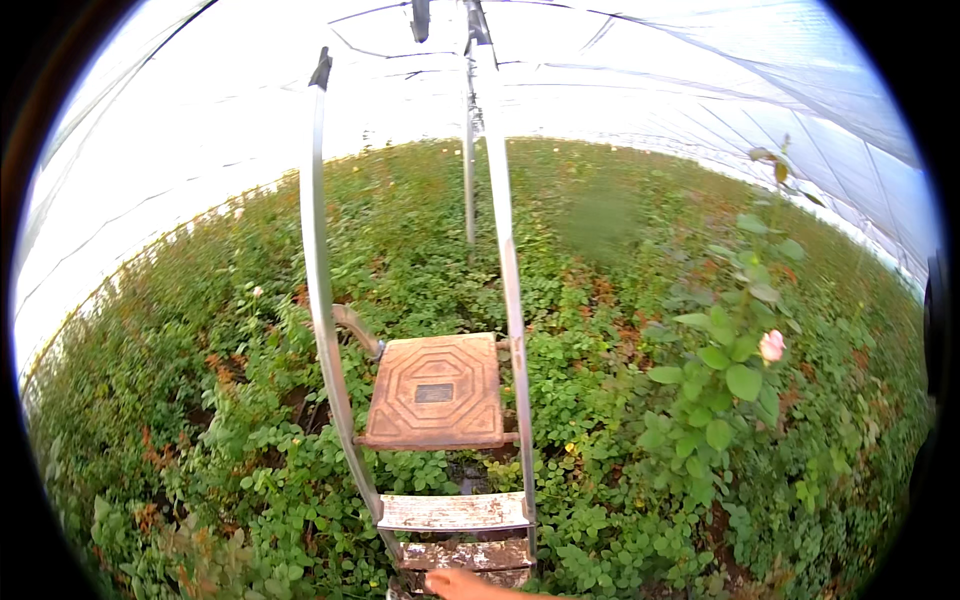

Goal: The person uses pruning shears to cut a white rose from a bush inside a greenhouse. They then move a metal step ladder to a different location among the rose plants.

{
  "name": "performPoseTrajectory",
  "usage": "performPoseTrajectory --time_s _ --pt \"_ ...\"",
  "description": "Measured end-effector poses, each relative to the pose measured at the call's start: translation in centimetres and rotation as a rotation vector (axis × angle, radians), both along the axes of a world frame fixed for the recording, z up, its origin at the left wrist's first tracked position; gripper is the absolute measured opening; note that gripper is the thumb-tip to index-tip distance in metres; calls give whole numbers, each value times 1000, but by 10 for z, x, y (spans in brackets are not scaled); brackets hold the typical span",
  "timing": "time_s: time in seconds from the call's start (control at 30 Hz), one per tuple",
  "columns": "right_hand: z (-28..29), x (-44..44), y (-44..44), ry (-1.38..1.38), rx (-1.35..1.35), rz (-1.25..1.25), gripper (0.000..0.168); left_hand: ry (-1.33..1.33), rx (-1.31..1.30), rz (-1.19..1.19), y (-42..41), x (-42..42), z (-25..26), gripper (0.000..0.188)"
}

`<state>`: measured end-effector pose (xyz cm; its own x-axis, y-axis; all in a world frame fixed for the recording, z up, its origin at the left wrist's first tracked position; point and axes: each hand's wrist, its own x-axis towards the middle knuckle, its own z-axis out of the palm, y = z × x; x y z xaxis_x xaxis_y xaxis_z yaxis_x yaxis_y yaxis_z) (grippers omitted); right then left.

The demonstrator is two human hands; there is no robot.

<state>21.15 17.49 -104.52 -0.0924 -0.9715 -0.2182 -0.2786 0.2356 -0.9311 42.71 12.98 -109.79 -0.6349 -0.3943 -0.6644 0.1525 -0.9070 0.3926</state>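
Observation:
An aluminium stepladder (pixel 454 512) with dirt-stained steps stands before me. Its square brown platform (pixel 437 427) has a moulded octagon pattern and a small label in the middle. Two side rails, the left rail (pixel 313 202) and the right rail (pixel 504 202), rise past the platform and end in dark caps. At the bottom edge my right hand (pixel 459 583) shows only in part, in front of the lowest visible step (pixel 504 577). Its fingers are mostly cut off by the frame, so whether it touches the ladder is unclear. My left hand is out of view.
Dense rose bushes (pixel 225 450) surround the ladder on both sides. A tall stem with a pink rose (pixel 772 346) stands at the right. Behind the ladder rises a metal post (pixel 469 180). Plastic greenhouse sheeting (pixel 847 82) arches overhead.

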Motion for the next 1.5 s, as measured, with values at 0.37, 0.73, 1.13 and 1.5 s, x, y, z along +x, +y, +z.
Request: performPoseTrajectory --time_s 0.37,0.73,1.13,1.5 --pt "132 42 -49 390 -1024 28 45 439 52 447 -37 -38 28 26" --pt "50 -12 37 161 42 -92 35 -653 -624 128 64 140 -45 28" --pt "-58 143 38 -95 98 276 60 -541 -1097 -41 76 105 3 55" --pt "31 140 71 -476 -86 -78 21 -117 -1430 -402 50 60 -12 27"
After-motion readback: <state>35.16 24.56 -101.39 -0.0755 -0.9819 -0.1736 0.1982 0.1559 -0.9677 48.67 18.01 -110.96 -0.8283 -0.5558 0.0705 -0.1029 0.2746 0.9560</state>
